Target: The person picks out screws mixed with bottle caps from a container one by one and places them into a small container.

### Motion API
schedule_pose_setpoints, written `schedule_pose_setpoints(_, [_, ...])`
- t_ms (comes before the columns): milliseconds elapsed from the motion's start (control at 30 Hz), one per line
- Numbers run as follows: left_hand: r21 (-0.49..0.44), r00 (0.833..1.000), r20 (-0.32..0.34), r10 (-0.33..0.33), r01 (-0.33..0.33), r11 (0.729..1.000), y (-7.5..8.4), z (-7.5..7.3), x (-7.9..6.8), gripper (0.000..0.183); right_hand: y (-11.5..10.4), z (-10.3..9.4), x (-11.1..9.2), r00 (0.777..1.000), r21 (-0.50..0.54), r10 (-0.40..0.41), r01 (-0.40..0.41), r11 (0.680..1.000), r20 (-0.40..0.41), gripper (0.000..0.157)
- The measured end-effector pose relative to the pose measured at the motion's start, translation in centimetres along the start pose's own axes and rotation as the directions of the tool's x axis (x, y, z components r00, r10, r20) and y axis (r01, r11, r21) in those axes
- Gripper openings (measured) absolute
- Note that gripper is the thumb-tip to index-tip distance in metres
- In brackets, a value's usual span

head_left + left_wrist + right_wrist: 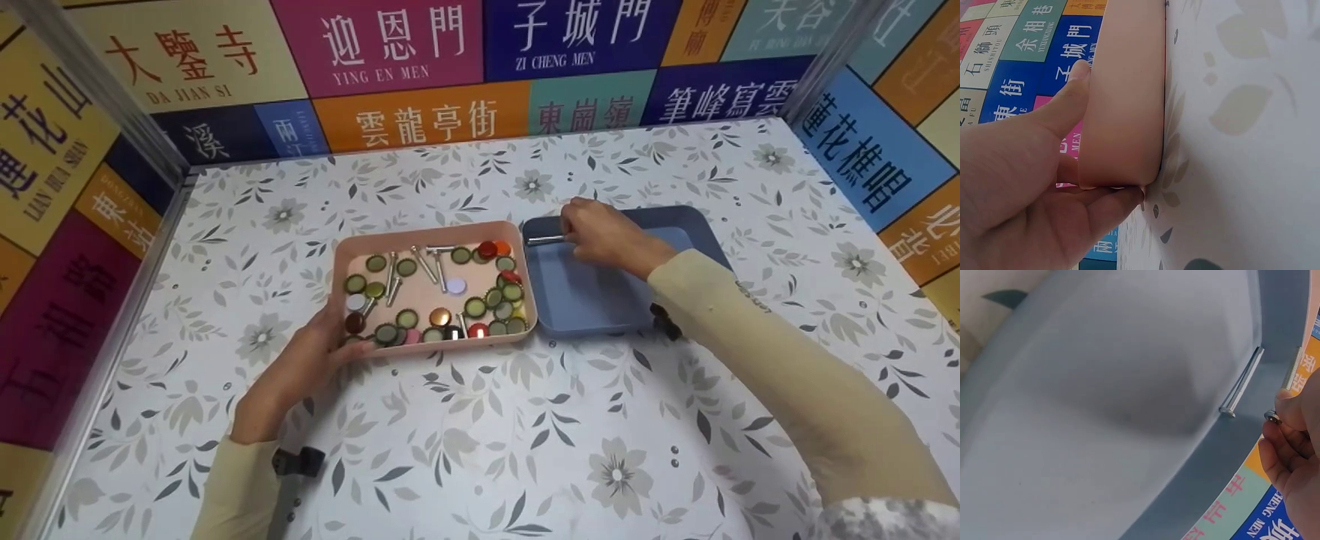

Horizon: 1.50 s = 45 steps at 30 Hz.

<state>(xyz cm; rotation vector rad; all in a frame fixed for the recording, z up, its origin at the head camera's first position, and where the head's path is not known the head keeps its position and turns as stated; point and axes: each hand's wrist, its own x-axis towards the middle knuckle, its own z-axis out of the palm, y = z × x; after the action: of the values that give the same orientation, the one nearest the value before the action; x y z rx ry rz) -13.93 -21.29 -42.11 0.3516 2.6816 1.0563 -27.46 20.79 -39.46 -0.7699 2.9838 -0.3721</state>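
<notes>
My right hand [604, 234] pinches a metal screw [1293, 370] near its head, at the far left corner of the blue tray [622, 300], where a second screw [1246, 381] lies against the wall. I should lower it close to the floor before releasing, so it doesn't bounce. My left hand [319, 349] grips the pink tray [1123, 101] at its near left corner.

From my remote feed I see 2 pale khaki, close-fitting fabric sleeves [787, 379], dark lettering [752, 297] on the right sleeve, 2 small black wrist-worn devices [298, 461], and mottled grey-and-white cloth [889, 519] at the right upper arm.
</notes>
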Motion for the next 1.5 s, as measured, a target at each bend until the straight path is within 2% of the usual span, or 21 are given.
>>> schedule_pose_setpoints(467, [-0.038, 0.999, 0.011, -0.038, 0.038, 0.999, 0.0, 0.1, 0.1, 0.096, 0.3, 0.8, 0.5, 1.000, -0.014, -0.013, 0.013, 1.000, 0.022, 0.015])
schedule_pose_setpoints(733, [-0.041, 1.000, 0.000, -0.013, 0.013, 0.999, -0.1, 0.1, -0.1, 0.101, 0.5, 1.3, 0.5, 0.998, -0.043, -0.034, 0.036, 0.998, 0.046, 0.011])
schedule_pose_setpoints(867, [-0.038, 1.000, 0.002, -0.024, 0.024, 0.999, -0.1, 0.1, 0.0, 0.101, 0.4, 1.3, 0.4, 0.997, -0.044, -0.017, 0.021, 0.999, 0.072, 0.010])
schedule_pose_setpoints(1133, [-0.048, 0.999, 0.011, -0.039, 0.040, 0.998, -0.2, 0.2, 0.0, 0.101, 0.5, 1.6, 0.4, 0.999, -0.051, -0.040, 0.041, 0.998, 0.031, 0.006])
schedule_pose_setpoints(1500, [-0.057, 0.999, 0.015, -0.044, 0.045, 0.997, -0.1, 0.1, 0.1, 0.101, 0.5, 2.0, 0.3, 0.999, -0.081, -0.035, 0.035, 0.996, -0.004, 0.008])
